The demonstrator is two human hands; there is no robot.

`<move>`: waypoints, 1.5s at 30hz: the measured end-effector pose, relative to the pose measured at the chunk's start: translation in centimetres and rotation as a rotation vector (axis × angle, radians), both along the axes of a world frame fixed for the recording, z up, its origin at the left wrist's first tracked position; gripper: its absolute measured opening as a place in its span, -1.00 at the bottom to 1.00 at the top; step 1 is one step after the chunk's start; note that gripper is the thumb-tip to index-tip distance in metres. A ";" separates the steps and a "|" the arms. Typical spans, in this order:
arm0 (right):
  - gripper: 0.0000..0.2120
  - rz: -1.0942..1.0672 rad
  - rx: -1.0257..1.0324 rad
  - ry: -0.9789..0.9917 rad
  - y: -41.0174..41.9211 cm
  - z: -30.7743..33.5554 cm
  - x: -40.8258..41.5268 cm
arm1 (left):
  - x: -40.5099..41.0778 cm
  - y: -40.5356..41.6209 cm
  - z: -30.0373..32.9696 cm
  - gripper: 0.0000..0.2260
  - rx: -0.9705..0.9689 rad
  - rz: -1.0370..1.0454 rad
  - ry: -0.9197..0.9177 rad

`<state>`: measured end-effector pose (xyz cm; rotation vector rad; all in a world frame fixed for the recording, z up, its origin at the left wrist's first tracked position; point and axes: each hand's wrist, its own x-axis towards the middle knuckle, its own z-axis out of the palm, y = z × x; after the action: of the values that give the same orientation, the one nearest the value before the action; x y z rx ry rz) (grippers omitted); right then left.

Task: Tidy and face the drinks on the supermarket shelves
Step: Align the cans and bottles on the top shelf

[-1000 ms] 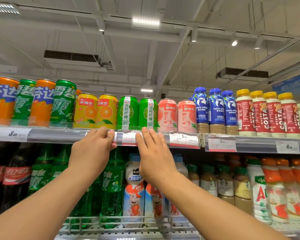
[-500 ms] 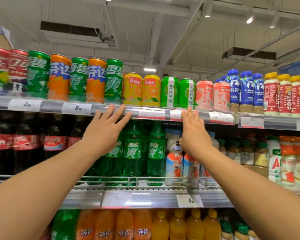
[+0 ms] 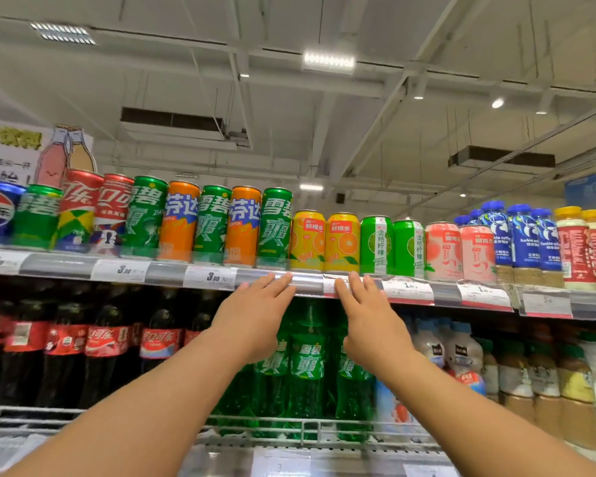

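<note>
Our left hand [image 3: 255, 318] and right hand [image 3: 369, 321] lay flat, fingers straight, grasping nothing, fingertips against the glossy clear-plastic price rail [image 3: 307, 285] of the top shelf. Just above it stood smooth cylindrical yellow orange-print cans [image 3: 324, 241], upright, labels facing us.

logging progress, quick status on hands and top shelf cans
Left hand and right hand open, fingertips on the price rail. Top shelf cans upright, labels mostly forward, none held. Nothing between hands and cans.
</note>
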<state>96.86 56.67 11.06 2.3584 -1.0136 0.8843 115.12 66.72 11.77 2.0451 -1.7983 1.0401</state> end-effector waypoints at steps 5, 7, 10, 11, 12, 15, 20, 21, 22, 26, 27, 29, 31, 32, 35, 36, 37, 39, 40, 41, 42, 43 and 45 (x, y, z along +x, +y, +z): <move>-0.20 -0.024 -0.046 -0.025 -1.0 -0.6 0.9 | 5.4 4.1 -0.8 -0.22 -0.135 0.244 -0.051; -0.25 -0.016 -0.048 -0.044 -1.0 -0.5 1.3 | 7.0 5.2 -0.9 -0.16 -0.094 0.338 -0.026; -0.29 0.007 -0.061 -0.066 -1.1 -0.6 1.4 | 6.8 5.2 -1.1 -0.12 -0.095 0.351 0.086; -0.29 0.019 -0.063 -0.066 -1.2 -0.6 1.2 | 6.5 5.0 -1.2 -0.14 -0.111 0.345 0.112; -0.27 0.032 -0.062 -0.066 -1.3 -0.7 1.0 | 6.2 4.9 -1.3 -0.16 -0.125 0.342 0.124; -0.21 0.052 -0.066 -0.082 -1.8 -1.1 0.8 | 6.5 4.8 -1.6 -0.16 -0.143 0.337 0.118; -0.21 -0.010 -0.085 -0.099 -1.3 -1.4 1.4 | 7.0 4.8 -1.7 -0.14 -0.118 0.326 0.134; -0.22 -0.031 -0.094 -0.092 -1.2 -1.4 1.4 | 7.1 4.8 -1.7 -0.14 -0.107 0.323 0.127; -0.23 -0.045 -0.095 -0.089 -1.1 -1.5 1.3 | 7.3 4.8 -1.6 -0.14 -0.097 0.321 0.116; -0.29 -0.135 -0.081 -0.089 -0.1 -1.1 1.8 | 8.3 4.6 -1.3 -0.15 -0.074 0.315 0.023; -0.36 -0.163 -0.081 -0.098 0.5 -0.8 2.1 | 8.5 4.5 -1.2 -0.18 -0.070 0.307 -0.017; -0.56 -0.164 -0.100 -0.169 1.9 0.4 3.2 | 9.1 4.5 -0.8 -0.22 -0.074 0.264 -0.116; -0.58 -0.123 -0.097 -0.217 3.5 1.8 4.9 | 9.9 4.7 -0.4 -0.26 -0.081 0.190 -0.173; -0.53 -0.092 -0.105 -0.214 4.2 2.6 5.9 | 10.4 5.0 -0.1 -0.31 -0.093 0.143 -0.187; -0.55 0.016 -0.143 -0.253 6.2 6.0 9.0 | 12.0 6.2 1.6 -0.58 -0.210 -0.069 -0.210; -0.56 0.038 -0.143 -0.291 6.6 7.4 9.9 | 12.6 6.6 2.7 -0.64 -0.260 -0.123 -0.227; -0.56 0.052 -0.126 -0.337 6.9 9.0 10.6 | 13.2 6.9 4.0 -0.67 -0.311 -0.153 -0.236; -0.50 0.068 -0.078 -0.399 7.2 12.0 11.9 | 14.5 7.4 7.1 -0.64 -0.396 -0.163 -0.178; -0.47 0.077 -0.065 -0.416 7.2 13.4 12.3 | 15.1 7.6 8.9 -0.61 -0.430 -0.157 -0.139; -0.44 0.086 -0.058 -0.432 7.1 14.6 12.7 | 15.7 7.7 10.6 -0.57 -0.456 -0.148 -0.108; -0.41 0.090 -0.052 -0.447 6.9 15.6 13.0 | 16.3 7.8 12.1 -0.52 -0.471 -0.134 -0.091; -0.38 0.082 -0.042 -0.454 6.7 16.3 13.2 | 16.9 7.9 13.4 -0.46 -0.470 -0.109 -0.084; -0.28 0.046 -0.004 -0.428 5.9 17.0 13.5 | 17.9 7.8 15.3 -0.36 -0.429 -0.022 -0.087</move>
<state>110.38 62.58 28.05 2.2446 -1.1118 1.4493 133.02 74.57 27.06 1.7401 -1.4678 1.3862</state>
